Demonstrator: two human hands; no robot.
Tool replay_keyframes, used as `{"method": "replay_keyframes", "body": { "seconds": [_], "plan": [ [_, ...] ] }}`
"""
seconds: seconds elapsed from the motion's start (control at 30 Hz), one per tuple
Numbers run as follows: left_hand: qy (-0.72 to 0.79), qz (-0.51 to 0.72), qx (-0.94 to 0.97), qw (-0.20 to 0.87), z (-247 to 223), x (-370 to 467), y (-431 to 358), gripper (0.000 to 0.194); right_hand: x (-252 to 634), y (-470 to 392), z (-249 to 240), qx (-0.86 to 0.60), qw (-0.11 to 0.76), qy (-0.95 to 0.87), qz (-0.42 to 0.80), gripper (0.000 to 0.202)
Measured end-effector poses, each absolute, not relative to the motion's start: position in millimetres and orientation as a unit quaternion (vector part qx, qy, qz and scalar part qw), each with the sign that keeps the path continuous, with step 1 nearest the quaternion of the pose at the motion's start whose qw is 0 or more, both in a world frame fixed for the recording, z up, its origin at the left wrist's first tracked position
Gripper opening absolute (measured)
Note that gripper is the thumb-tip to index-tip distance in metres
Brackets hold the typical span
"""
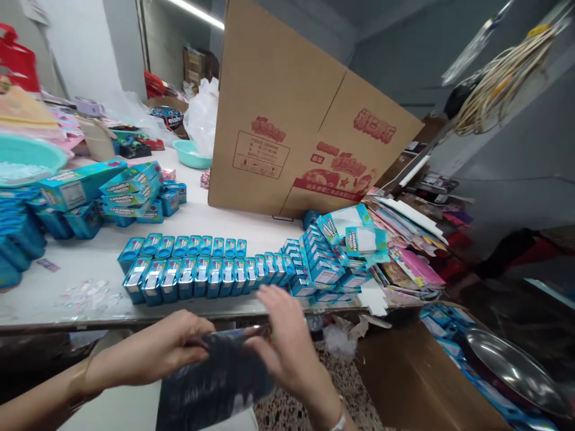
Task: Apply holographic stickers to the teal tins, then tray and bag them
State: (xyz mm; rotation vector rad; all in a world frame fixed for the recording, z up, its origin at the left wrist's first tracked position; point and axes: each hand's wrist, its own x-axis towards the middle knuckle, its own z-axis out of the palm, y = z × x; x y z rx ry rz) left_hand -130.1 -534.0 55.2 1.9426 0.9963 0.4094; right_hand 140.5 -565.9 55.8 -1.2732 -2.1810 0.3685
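Observation:
Below the table's front edge, a dark blue-black flat box (215,380) with faint pale lettering is tilted between my hands and blurred. My left hand (166,344) grips its upper left corner between thumb and bent fingers. At the upper right corner, my right hand (290,341) has its thumb against the box, with the fingers along the far side and partly out of sight. Just beyond stand two rows of small blue tins (200,278). The nearest blue tins are close to my right fingertips.
A large brown carton (287,120) stands at the back of the table (197,221). Blue Caramelo cartons are stacked on the right (326,269) and left (130,191). A teal basin (33,152) sits far left. A metal pan (512,365) rests over an open carton, lower right.

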Motion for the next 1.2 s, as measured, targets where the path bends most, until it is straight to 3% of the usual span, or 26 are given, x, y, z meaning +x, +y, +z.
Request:
{"method": "replay_keyframes", "body": {
  "seconds": [0.1, 0.2, 0.33, 0.4, 0.57, 0.77, 1.03, 1.2],
  "plan": [
    [0.383, 0.152, 0.758, 0.506, 60.9, -117.1, -524.2, 0.015, 118.3, -561.2, 53.4, -0.429, 0.23, -0.845, 0.221, 0.029],
    [0.43, 0.243, 0.647, 0.581, 51.7, -116.5, -519.7, 0.026, 120.9, -550.4, 43.4, -0.469, 0.247, -0.79, 0.308, 0.013],
    [0.429, 0.334, 0.498, 0.676, 23.7, -109.7, -527.4, 0.039, 130.9, -539.8, 26.1, -0.476, 0.284, -0.741, 0.38, 0.027],
    [0.427, 0.365, 0.48, 0.674, 10.3, -96.7, -532.7, 0.038, 124.7, -538.8, 18.1, -0.463, 0.326, -0.741, 0.361, 0.035],
    [0.439, 0.427, 0.449, 0.65, -13.5, -67.0, -536.4, 0.035, 94.7, -542.5, -5.7, -0.452, 0.401, -0.772, 0.198, 0.02],
    [0.488, 0.399, 0.356, 0.69, -26.6, -66.8, -532.1, 0.041, 85.3, -548.2, -33.0, -0.446, 0.421, -0.789, 0.042, 0.034],
    [0.504, 0.379, 0.292, 0.719, -24.9, -67.5, -528.3, 0.045, 78.7, -547.8, -46.0, -0.448, 0.424, -0.785, 0.05, 0.028],
    [0.494, 0.372, 0.296, 0.728, -30.3, -71.1, -522.7, 0.035, 79.8, -544.1, -47.8, -0.449, 0.418, -0.789, 0.035, 0.019]
  ]
}}
